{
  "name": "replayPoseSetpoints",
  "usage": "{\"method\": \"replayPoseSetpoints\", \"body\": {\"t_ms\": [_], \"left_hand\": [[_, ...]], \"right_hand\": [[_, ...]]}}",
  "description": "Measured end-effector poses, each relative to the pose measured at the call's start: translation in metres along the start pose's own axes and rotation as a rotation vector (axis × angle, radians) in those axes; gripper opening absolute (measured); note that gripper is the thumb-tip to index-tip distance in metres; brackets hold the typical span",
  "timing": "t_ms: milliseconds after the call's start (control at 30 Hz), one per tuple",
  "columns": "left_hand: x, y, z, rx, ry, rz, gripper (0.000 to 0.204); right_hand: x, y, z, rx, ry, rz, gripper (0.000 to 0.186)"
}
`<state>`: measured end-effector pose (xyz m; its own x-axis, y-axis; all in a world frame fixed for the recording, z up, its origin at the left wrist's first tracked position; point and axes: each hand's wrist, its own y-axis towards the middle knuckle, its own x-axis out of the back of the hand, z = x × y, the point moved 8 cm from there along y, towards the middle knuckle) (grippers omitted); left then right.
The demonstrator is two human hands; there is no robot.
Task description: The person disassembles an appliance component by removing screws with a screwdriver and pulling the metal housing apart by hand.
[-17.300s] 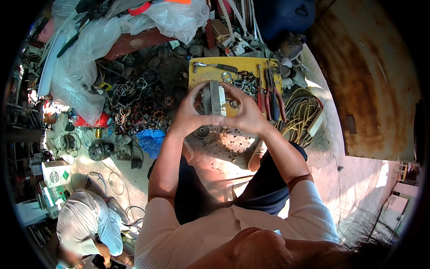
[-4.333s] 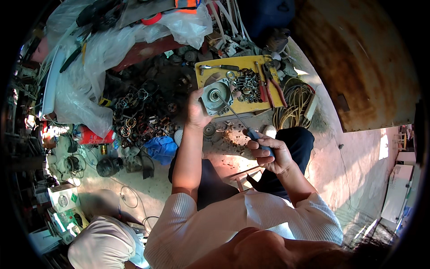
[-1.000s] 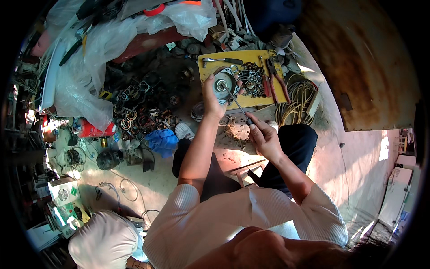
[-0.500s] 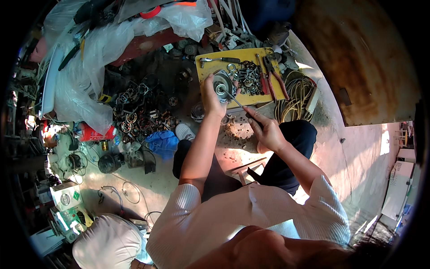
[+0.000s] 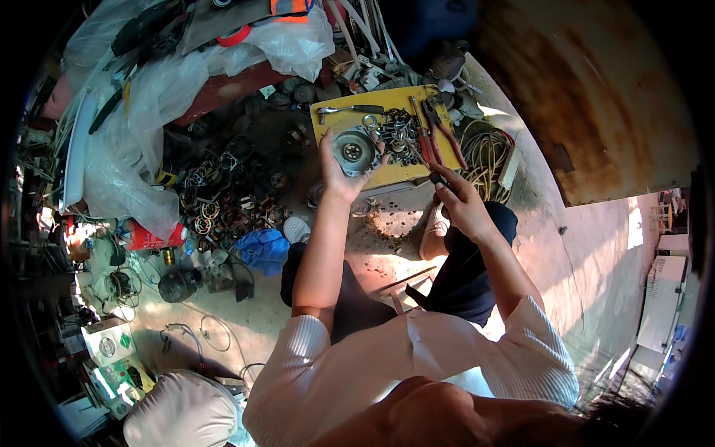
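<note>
My left hand cups a round grey metal motor end cover from below and the side, its hollow face turned up. In the middle of the cover sits a small ring with a hub. To the right, my right hand grips a screwdriver by its dark handle, the shaft pointing up and left, apart from the cover. Beyond both hands lies a yellow board carrying a pile of bearings and small metal rings. A ratchet wrench rests near its far edge.
Red-handled pliers lie on the board's right side. A coiled cable sits right of it. Dark motor parts, a blue cloth and clear plastic sheeting crowd the left. A large rusty panel stands at the right.
My right hand has drawn the screwdriver out of the end cover's centre and away to the right. The cover now shows its hollow face more fully in my left hand.
</note>
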<state>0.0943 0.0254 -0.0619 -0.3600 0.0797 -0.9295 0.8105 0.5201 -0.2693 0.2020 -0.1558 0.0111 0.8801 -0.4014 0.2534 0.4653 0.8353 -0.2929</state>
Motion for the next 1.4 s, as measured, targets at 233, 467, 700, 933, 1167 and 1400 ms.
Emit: {"method": "replayPoseSetpoints", "body": {"t_ms": [233,467,700,933,1167,1400], "left_hand": [[-0.01,0.01,0.039,0.223,0.199,0.1,0.077],[-0.007,0.022,0.044,0.214,0.145,0.07,0.071],[-0.006,0.026,0.037,0.163,0.11,0.095,0.074],[-0.029,0.009,0.024,0.098,0.148,0.219,0.076],[-0.033,0.003,0.019,0.072,0.158,0.254,0.075],[-0.037,0.002,0.017,0.057,0.151,0.296,0.077]], "right_hand": [[0.008,0.012,0.002,-0.098,-0.142,0.061,0.043],[0.008,-0.001,0.005,-0.056,-0.105,0.039,0.042],[0.024,-0.03,0.008,-0.055,0.036,0.037,0.042],[0.011,-0.039,0.0,-0.088,0.291,0.099,0.039],[-0.003,-0.045,-0.006,-0.169,0.431,0.219,0.042],[-0.009,-0.044,-0.015,-0.212,0.501,0.237,0.039]]}}
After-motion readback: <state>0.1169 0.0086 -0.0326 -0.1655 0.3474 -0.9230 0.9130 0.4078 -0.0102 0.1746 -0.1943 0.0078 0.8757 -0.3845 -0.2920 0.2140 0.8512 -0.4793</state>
